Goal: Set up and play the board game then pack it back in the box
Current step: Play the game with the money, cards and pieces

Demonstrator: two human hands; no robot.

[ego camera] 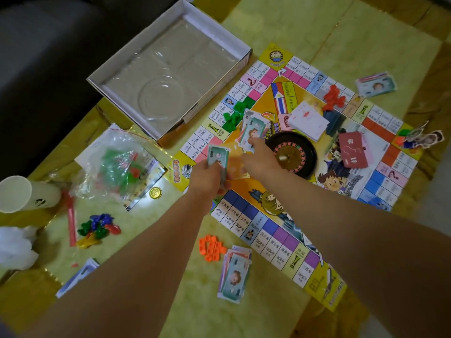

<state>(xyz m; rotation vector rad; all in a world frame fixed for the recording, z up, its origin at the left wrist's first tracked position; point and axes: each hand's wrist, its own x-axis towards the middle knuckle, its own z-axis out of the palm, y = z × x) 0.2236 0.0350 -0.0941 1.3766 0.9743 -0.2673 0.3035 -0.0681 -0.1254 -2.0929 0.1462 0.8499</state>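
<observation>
"Along the table's (341, 32) left edge, what lies there?"

"A paper cup (14, 193), then a clear plastic bag (117, 164) with green and red pieces inside, a heap of coloured pawns (100, 226) nearer me, and a gold coin (155, 192) just beside the board's left corner."

"And the box (131, 42)?"

"Open, against the far-left edge of the board (275, 237), with a clear plastic tray inside it."

"The hands?"

"Both are over the board's left corner. The left hand (207, 176) grips a small stack of banknotes (218, 157), fingers curled round it. The right hand (261, 158), just beside it, pinches the near end of a loose fan of notes (253, 130), next to the roulette wheel (292, 154) at the board's middle."

"Going on rightward?"

"Green houses (234, 113) lie by the far-left edge. Orange pieces (212, 247) and a note pile (235, 276) sit on the table off the near-left edge. Past the wheel are white cards (308, 119) and a red deck (352, 150) — red houses (333, 95) beyond them. More notes (377, 84) lie on the table off the far-right edge, and paper figures (424, 137) at the board's right corner."
</observation>
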